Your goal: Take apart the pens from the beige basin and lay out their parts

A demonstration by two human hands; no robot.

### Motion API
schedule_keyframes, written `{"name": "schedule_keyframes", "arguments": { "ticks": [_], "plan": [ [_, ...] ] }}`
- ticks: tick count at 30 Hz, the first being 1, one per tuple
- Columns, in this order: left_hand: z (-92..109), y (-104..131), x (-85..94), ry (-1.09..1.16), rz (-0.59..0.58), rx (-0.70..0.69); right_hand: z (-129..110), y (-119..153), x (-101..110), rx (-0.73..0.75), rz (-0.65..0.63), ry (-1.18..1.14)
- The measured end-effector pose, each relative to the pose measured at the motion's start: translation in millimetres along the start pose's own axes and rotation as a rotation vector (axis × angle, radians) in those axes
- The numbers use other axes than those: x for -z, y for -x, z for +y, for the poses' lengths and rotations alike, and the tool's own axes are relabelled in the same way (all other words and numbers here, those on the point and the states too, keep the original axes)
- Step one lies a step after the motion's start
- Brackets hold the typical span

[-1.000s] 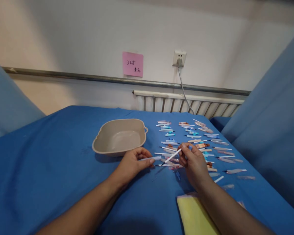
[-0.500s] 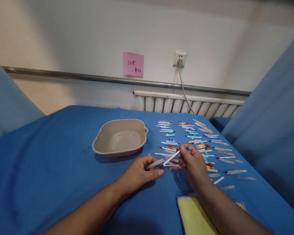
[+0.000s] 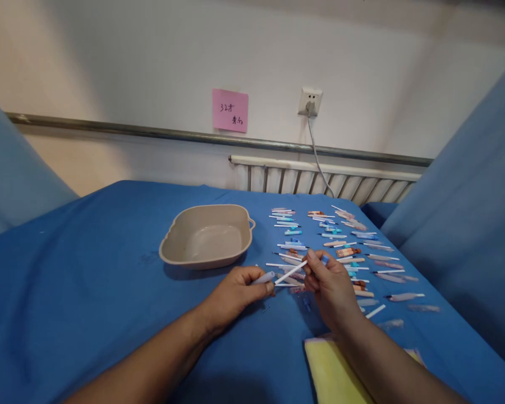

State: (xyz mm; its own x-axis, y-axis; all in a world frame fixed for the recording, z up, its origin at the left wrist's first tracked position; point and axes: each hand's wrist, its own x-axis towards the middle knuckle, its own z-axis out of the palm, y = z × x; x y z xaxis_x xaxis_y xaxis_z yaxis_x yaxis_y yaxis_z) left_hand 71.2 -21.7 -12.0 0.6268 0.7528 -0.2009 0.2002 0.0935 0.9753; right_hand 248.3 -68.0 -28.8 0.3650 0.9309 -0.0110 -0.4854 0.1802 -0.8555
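My left hand (image 3: 246,286) pinches a pale lavender pen barrel (image 3: 264,277) whose end points to the right. Between thumb and fingers of my right hand (image 3: 326,280) is a thin white pen refill (image 3: 291,272), slanting down to the left. The refill's lower tip is close to the barrel's end; I cannot tell whether they touch. A small blue piece (image 3: 325,260) shows at the fingers of my right hand. On the blue cloth below lie a tiny thin part (image 3: 266,308) and a blue piece (image 3: 307,304).
A beige basin (image 3: 206,265) stands left of my hands on the blue cloth (image 3: 88,292). Several rows of pen parts (image 3: 292,224) spread out on the right. A folded yellow cloth (image 3: 334,370) lies under my right forearm. Behind are a radiator (image 3: 320,168) and a rail.
My left hand has shifted slightly left with the barrel, its fingers wrapped further round it. The refill has moved slightly left and down. A tiny thin part now shows on the cloth below.
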Motion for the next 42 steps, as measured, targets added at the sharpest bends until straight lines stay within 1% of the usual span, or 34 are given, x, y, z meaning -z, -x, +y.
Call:
{"name": "schedule_keyframes", "arguments": {
  "ticks": [3, 6, 8, 13, 15, 18, 21, 23, 26, 29, 32, 36, 38, 40, 42],
  "plan": [
    [1.5, 1.1, -0.2, 0.028, -0.007, 0.006, -2.7, 1.2, -1.9, -0.02, 0.012, -0.027],
    [0.0, 1.0, -0.1, 0.058, -0.013, 0.014, -4.0, 0.5, -2.2, -0.026, -0.005, -0.022],
    [-2.0, 0.2, 0.2, 0.074, -0.026, 0.016, -2.2, 0.1, -1.8, -0.023, -0.038, 0.019],
    [-4.7, -1.6, 0.3, 0.066, -0.06, 0.014, 9.2, 3.4, -1.4, -0.024, -0.174, 0.215],
    [-4.2, -1.2, 0.0, 0.047, -0.067, -0.004, 12.1, 5.0, -1.5, -0.006, -0.191, 0.253],
    [-4.0, -0.4, 0.0, 0.036, -0.084, -0.006, 11.1, 3.9, -0.8, 0.002, -0.152, 0.245],
    [-6.0, -1.2, 2.2, 0.012, -0.078, 0.006, 4.1, -2.1, 1.7, 0.004, -0.059, 0.155],
    [-7.7, -3.3, 5.6, 0.008, -0.05, 0.002, -1.7, -6.3, 3.3, 0.02, -0.005, 0.08],
    [-8.9, -7.4, 12.0, 0.04, 0.021, -0.005, -6.5, -8.5, 3.3, 0.023, 0.043, 0.018],
    [-8.8, -10.6, 16.0, 0.078, 0.07, -0.007, -5.4, -5.8, 1.4, -0.033, 0.057, 0.014],
    [-8.6, -12.0, 15.3, 0.07, 0.114, -0.02, -3.3, -3.9, 1.9, -0.057, 0.049, 0.005],
    [-10.3, -13.9, 13.2, 0.018, 0.203, -0.053, -3.2, -6.5, 7.0, -0.014, 0.078, -0.051],
    [-12.1, -15.2, 14.7, -0.033, 0.219, -0.067, -3.1, -7.9, 8.8, -0.003, 0.094, -0.067],
    [-13.5, -15.7, 17.7, -0.187, 0.238, -0.096, -2.1, -8.1, 9.3, -0.008, 0.099, -0.065],
    [-13.6, -15.2, 20.5, -0.461, 0.277, -0.164, -0.3, -7.4, 8.8, -0.023, 0.098, -0.051]
  ]
}}
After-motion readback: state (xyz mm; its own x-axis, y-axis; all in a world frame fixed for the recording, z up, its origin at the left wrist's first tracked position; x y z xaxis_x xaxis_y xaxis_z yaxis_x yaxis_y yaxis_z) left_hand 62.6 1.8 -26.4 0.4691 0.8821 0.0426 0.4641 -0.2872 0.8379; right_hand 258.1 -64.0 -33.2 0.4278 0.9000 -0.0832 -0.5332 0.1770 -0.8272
